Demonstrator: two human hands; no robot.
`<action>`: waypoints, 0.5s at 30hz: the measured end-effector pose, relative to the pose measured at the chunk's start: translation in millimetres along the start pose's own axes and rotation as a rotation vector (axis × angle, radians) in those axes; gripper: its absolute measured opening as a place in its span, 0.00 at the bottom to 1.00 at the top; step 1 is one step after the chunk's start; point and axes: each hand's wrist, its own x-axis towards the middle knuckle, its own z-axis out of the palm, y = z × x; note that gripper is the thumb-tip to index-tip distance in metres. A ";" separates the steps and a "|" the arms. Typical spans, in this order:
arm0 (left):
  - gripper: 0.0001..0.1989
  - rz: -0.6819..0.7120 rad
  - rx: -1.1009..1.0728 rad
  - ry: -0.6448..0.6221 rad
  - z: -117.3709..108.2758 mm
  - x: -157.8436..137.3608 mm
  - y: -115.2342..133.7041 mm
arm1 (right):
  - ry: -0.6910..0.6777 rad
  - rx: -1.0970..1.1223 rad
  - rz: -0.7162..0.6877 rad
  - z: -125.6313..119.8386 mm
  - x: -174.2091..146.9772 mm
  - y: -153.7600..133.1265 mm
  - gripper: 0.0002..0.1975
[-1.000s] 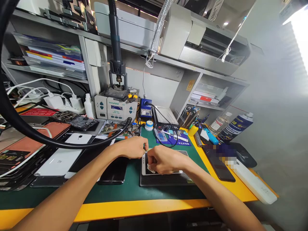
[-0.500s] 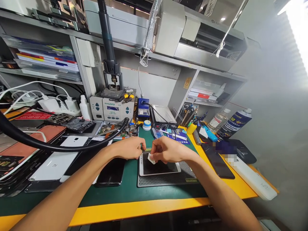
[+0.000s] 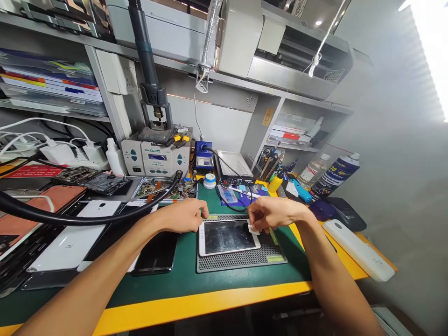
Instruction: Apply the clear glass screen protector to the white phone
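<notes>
A white-framed smartphone [image 3: 229, 237] lies flat, screen up, on a grey perforated mat [image 3: 241, 263]. Smears show across its dark screen. My left hand [image 3: 185, 215] rests at its upper left corner with the fingers curled down on the edge, steadying the phone. In the pinched fingers of my right hand [image 3: 269, 213] is a small folded white wipe [image 3: 252, 229], pressed on the right end of the screen. Part of the wipe is hidden by the fingers.
On the left lie several phones, among them a white one [image 3: 72, 242], crossed by a thick black hose [image 3: 87, 217]. A soldering station [image 3: 154, 156] stands behind. To the right are a spray can [image 3: 338, 175], a clear bottle [image 3: 313, 170] and a long white device [image 3: 360, 252].
My right hand has moved right with the wipe, from the left part of the screen to its right end. The left hand stays at the corner. The view has shifted slightly.
</notes>
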 end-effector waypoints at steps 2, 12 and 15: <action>0.15 -0.001 0.002 -0.002 -0.4 -0.5 0.8 | -0.039 -0.005 0.003 2.2 2.1 1.0 0.09; 0.16 -0.021 0.002 -0.003 -1.1 -2.4 2.9 | -0.081 -0.047 0.035 19.6 6.5 -9.1 0.03; 0.16 -0.017 0.000 -0.001 -0.8 -2.0 2.3 | -0.078 -0.054 0.028 22.6 6.4 -13.8 0.02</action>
